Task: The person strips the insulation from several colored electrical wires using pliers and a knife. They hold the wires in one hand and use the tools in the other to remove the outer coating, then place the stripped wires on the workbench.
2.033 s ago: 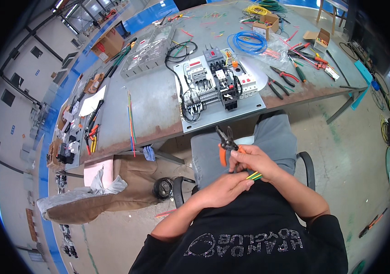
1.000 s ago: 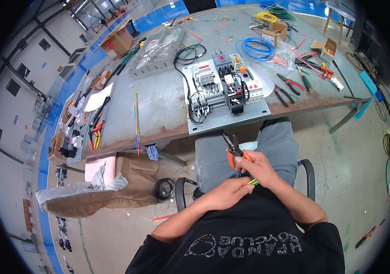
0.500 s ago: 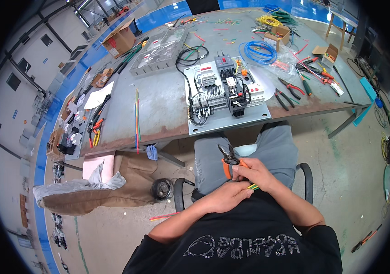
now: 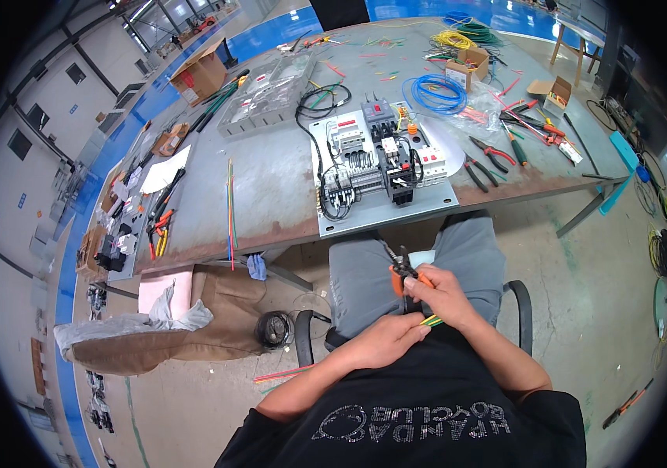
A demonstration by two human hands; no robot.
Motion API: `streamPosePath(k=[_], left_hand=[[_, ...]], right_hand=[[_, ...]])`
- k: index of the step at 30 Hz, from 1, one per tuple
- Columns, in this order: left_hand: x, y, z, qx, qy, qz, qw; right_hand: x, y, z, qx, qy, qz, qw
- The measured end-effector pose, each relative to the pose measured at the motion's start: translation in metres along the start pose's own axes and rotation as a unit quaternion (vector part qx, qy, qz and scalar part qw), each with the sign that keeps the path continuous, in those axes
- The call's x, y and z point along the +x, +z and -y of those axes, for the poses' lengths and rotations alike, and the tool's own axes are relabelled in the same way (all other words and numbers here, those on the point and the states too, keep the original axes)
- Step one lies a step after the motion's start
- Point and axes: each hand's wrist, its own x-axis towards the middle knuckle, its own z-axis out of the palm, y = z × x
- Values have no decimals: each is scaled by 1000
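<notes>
- Orange-handled pliers (image 4: 402, 274) sit in the right hand (image 4: 441, 295), whose grip is clenched around the handles, the dark tips pointing toward 11 o'clock over the lap.
- The left hand (image 4: 384, 341) pinches a short yellow-green wire (image 4: 430, 320) at its 2 o'clock side, grip closed on it, touching the right hand.
- Both hands hang above grey trousers (image 4: 364, 273), just below the edge of the surface (image 4: 271, 179).
- A metal mounting plate (image 4: 442, 199) with breakers and black wiring lies on the surface at 12 o'clock from the hands.
- A blue wire coil (image 4: 431, 93) lies further off.
</notes>
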Motion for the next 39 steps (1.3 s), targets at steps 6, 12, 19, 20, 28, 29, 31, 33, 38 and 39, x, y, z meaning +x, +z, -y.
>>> streamPosePath(k=[6, 12, 19, 20, 28, 29, 31, 33, 38, 39], left_hand=[[-5, -20, -7, -66, 0, -61, 996], [-10, -35, -12, -169, -3, -100, 981], [-12, -41, -11, -229, -6, -111, 967], [-13, -41, -13, -221, -6, -115, 969], [-12, -42, -15, -209, -2, -120, 970], [-13, -42, -16, -226, -7, -112, 968], [-10, -42, -19, -264, -14, -90, 960], [-10, -40, -20, -267, -17, -90, 959], [-6, -38, -25, -250, -34, -68, 965], [-6, -38, -25, -247, -44, -61, 966]], right_hand=[[-4, -22, 14, -9, -182, -100, 978], [-29, -41, -7, 234, -19, 75, 969], [-36, -36, -8, 283, 120, 212, 928], [-36, -33, -3, 296, 116, 213, 924], [-36, -34, -10, 318, 120, 241, 909], [-37, -29, -9, 347, 101, 206, 909], [-36, -22, -4, 346, 58, 147, 925], [-26, -19, 11, 319, 13, 85, 944], [-17, -12, 45, 233, -48, 22, 971], [-18, -9, 50, 230, -45, 7, 972]])
